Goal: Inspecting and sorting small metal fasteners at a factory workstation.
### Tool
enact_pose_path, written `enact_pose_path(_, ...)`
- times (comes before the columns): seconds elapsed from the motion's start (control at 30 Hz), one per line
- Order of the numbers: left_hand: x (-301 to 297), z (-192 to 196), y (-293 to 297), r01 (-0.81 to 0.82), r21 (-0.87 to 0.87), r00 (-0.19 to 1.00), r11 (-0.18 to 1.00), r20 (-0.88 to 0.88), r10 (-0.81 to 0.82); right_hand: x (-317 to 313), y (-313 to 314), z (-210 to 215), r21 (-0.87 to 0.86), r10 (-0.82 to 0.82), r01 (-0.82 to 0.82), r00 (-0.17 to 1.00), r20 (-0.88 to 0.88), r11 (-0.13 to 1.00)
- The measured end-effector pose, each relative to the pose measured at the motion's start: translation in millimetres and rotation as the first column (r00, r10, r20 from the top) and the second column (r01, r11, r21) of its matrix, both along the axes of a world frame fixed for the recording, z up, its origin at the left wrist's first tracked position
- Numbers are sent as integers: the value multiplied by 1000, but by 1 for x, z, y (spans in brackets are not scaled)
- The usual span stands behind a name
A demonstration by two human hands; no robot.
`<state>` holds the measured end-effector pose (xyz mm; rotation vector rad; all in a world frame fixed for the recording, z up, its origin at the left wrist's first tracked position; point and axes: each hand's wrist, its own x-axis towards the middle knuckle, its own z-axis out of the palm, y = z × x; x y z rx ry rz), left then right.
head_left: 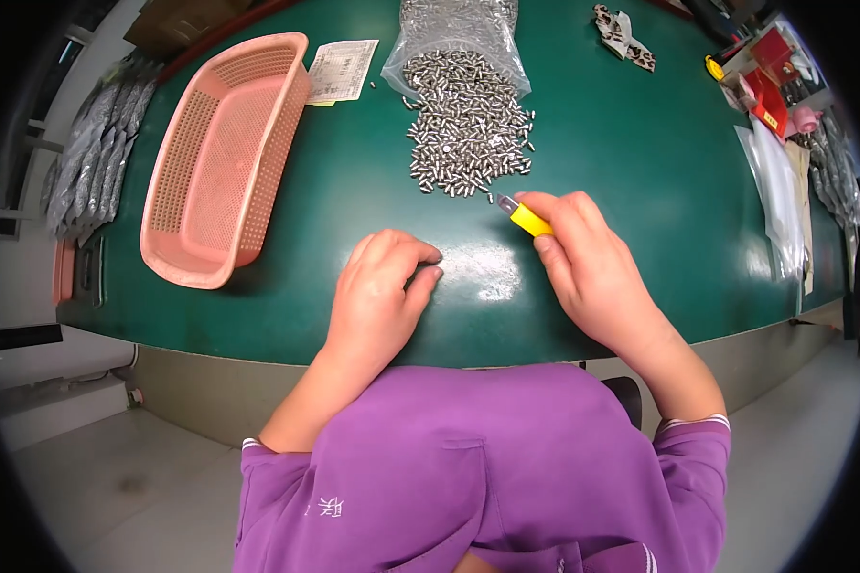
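**Bench inventory: 2 hands, 1 yellow tool, loose metal parts**

Right hand: fingers curled tight around 1 yellow-handled tool, smooth plastic grip, short grey metal tip pointing up-left toward the parts; the tool sits just below the near edge of the pile; most of the handle is hidden in the fist.

Left hand: resting on the table, fingers bent under and bunched narrow, fingertips pressed to the surface; whether they pinch anything underneath cannot be told.

Table: 1 dark green top, smooth, slightly glossy, with a bright glare patch between the 2 hands.

Metal parts: small, short, cylindrical, shiny silver pieces; too many to count; heaped in 1 pile spilling from the mouth of 1 clear plastic bag, crinkled, lying at the far edge.

Basket: 1 pink plastic tray, rectangular, perforated mesh walls and floor, left of the pile and well apart from the hands.

Paper slip: 1 printed sheet, flat, between basket and bag.

Grey packets: several silvery pouches stacked at the far left; count unclear.

Sleeves: purple fabric, 2 striped cuffs.
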<state>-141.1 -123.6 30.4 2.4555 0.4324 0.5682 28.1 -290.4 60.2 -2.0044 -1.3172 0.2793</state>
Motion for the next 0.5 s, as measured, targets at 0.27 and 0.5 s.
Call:
enact_pose_path(0.27, 1, -2, 1, -32, 2, 999, 999, -4, 32, -6, 21, -13, -18, 127, -126, 974, 187, 992)
enact_pose_path(0.5, 1, -3, 4, -46, -13, 998, 999, -41, 46, -14, 29, -23, 11, 168, -176, 954, 249, 984)
